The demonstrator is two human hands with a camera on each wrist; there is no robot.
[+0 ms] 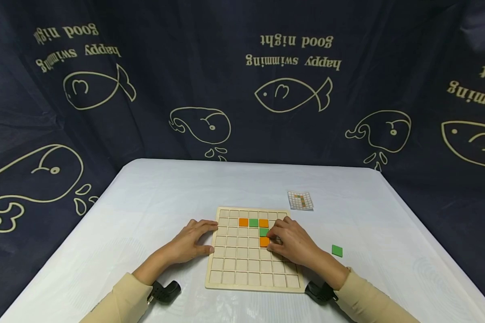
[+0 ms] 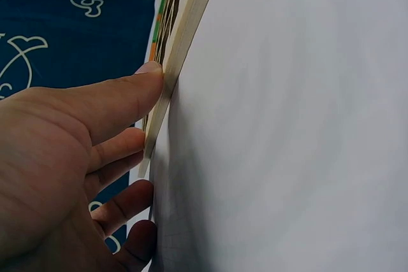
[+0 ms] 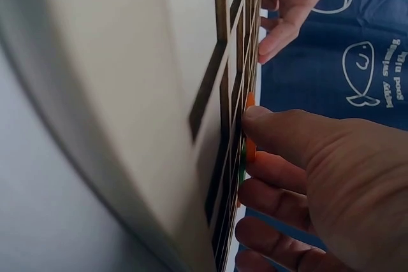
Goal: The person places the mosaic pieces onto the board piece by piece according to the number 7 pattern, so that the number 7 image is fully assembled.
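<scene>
Navy fabric point(image 1: 210, 63) backs the white table point(image 1: 165, 188); right hand point(image 1: 294, 242) pinches an orange tile point(image 1: 263, 242), left hand point(image 1: 187, 242), spread, touches the board point(image 1: 241, 264).

Pale natural-wood grid board point(image 1: 242, 264), patterned with rows of square outlines. From 11 to 1 o'clock on it runs a row coloured orange tile point(image 1: 244, 222), green tile point(image 1: 253, 223), orange; turning towards 6 o'clock, the colours continue green, then orange. A loose tile point(image 1: 337, 250), plain green, lies at the board's 3 o'clock. Towards 1 to 2 o'clock, a pale card point(image 1: 301, 201) bears a printed grid with a hooked line of orange and green squares. The desk point(image 1: 165, 184) is white, with faint curving ripples. At 12 o'clock, a dark navy cloth point(image 1: 210, 58) carries cream outline fish, whales, droplets and upside-down lettering. Both sleeves point(image 1: 117, 298) are plain beige; the wrist cameras point(image 1: 167, 292), black.
</scene>
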